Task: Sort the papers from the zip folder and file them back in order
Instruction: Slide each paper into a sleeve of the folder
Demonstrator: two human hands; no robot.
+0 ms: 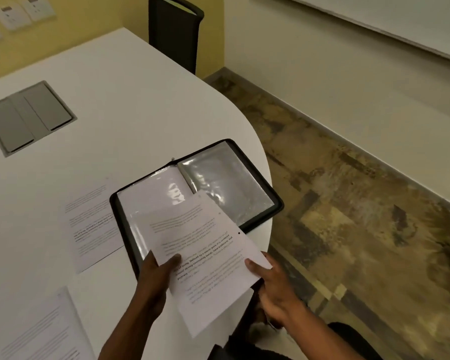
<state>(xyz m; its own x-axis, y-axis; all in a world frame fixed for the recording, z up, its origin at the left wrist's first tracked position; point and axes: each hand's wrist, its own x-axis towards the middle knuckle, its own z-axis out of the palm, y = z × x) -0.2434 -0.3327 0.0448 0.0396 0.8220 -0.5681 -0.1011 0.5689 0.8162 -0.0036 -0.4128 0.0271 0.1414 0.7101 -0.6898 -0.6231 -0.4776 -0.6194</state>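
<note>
While the zip folder (234, 188) is lying open near the bench (115, 100) edge, both hands are holding one printed sheet (208, 261) just above it: left hand (156, 279) pinching its left edge, thumb on top, right hand (273, 287) gripping the right edge, forearms angled inward.

Dim, warm indoor light; glare on the folder's plastic sleeves (226, 183) at centre; soft blur throughout, wide-angle bending at edges.
</note>
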